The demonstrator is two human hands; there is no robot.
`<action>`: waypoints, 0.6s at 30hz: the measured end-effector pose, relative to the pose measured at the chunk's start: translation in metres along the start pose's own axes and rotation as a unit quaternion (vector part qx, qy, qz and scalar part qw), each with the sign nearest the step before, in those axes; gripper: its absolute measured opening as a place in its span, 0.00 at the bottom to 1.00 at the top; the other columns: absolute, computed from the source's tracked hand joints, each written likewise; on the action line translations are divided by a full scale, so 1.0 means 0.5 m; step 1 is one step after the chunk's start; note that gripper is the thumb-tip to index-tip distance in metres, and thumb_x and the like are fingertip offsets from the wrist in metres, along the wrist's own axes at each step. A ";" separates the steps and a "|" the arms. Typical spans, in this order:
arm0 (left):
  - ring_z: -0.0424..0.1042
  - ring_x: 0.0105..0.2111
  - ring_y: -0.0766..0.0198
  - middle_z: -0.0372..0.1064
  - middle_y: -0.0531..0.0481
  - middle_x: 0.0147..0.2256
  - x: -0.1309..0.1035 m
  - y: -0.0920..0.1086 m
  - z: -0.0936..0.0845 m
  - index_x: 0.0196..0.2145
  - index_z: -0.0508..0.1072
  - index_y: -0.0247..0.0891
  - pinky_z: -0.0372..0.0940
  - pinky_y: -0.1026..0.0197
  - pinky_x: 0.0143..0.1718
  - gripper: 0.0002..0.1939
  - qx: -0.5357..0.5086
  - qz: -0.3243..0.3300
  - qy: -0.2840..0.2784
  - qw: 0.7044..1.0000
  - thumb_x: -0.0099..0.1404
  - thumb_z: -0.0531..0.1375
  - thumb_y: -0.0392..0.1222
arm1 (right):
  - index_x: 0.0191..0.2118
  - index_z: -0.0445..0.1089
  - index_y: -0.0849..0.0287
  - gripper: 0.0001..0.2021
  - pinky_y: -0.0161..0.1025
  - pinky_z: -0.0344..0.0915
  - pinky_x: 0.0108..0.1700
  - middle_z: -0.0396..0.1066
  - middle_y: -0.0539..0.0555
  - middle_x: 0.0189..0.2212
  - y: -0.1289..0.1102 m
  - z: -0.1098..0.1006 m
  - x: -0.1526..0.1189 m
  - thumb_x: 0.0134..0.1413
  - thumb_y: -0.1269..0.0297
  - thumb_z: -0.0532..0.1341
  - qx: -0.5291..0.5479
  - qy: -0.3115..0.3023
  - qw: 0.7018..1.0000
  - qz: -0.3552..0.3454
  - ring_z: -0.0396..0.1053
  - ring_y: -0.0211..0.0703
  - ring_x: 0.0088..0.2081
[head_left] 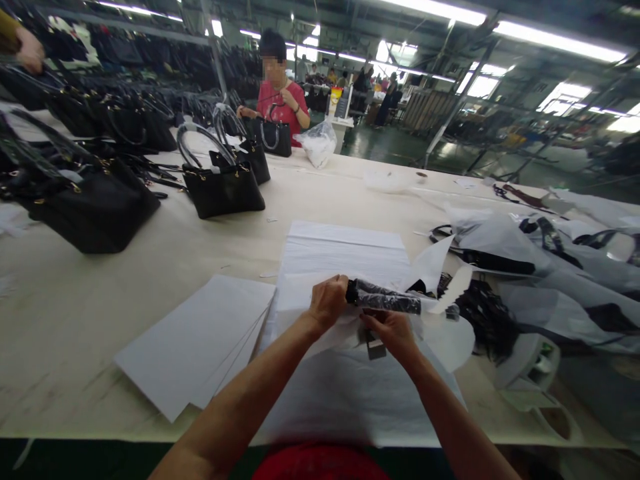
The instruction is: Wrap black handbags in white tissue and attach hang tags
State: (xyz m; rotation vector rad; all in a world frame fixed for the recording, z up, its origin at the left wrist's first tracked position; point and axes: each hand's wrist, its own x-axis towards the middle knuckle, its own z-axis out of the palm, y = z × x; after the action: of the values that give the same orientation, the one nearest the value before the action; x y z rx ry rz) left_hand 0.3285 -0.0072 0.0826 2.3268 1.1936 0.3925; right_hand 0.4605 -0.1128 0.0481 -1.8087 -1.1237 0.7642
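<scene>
Black bag handles [387, 298] wrapped in clear plastic lie over a white translucent bag [330, 337] in front of me. My left hand [329, 301] is closed around the left end of these handles. Just below them, my right hand [395, 332] is closed in a pinch by a small dark tag [375, 347]; the exact grip is partly hidden. Under both hands is a stack of white tissue sheets [345, 243]. The rest of the handbag cannot be made out beneath the white wrapping.
White boards [195, 340] lie at left. Black handbags [225, 187] stand further back, where a person in red [295, 100] handles another. Bagged handbags [490, 247], black straps [485, 310] and a white tape dispenser [533, 367] are at right. Another person's hand [31, 52] shows top left.
</scene>
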 end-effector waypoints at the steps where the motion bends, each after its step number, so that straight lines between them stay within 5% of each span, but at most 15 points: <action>1: 0.71 0.40 0.58 0.71 0.44 0.39 0.000 0.000 -0.001 0.39 0.71 0.37 0.62 0.60 0.40 0.12 0.003 -0.004 0.000 1.000 0.63 0.49 0.34 | 0.23 0.73 0.62 0.16 0.35 0.59 0.26 0.71 0.53 0.20 0.001 0.002 -0.001 0.40 0.52 0.63 0.018 -0.002 1.000 0.002 0.64 0.39 0.23; 10: 0.71 0.35 0.58 0.73 0.46 0.32 0.001 0.002 -0.010 0.33 0.74 0.39 0.61 0.61 0.37 0.09 -0.077 -0.055 -0.018 0.995 0.61 0.53 0.38 | 0.22 0.72 0.62 0.17 0.37 0.60 0.27 0.70 0.52 0.19 -0.021 0.004 -0.011 0.36 0.49 0.65 0.135 0.024 0.988 0.073 0.62 0.37 0.22; 18: 0.66 0.27 0.66 0.67 0.53 0.23 0.012 0.002 -0.014 0.23 0.70 0.36 0.59 0.65 0.30 0.05 -0.291 -0.086 -0.025 0.952 0.54 0.57 0.31 | 0.16 0.70 0.60 0.15 0.35 0.55 0.24 0.67 0.51 0.14 -0.024 0.002 -0.001 0.39 0.54 0.61 0.078 0.073 0.990 0.096 0.61 0.37 0.19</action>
State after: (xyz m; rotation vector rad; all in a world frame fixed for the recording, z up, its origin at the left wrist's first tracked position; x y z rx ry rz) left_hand 0.3295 -0.0006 0.0889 1.7033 1.0671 0.5363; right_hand 0.4548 -0.1099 0.0581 -1.8257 -0.7809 0.7935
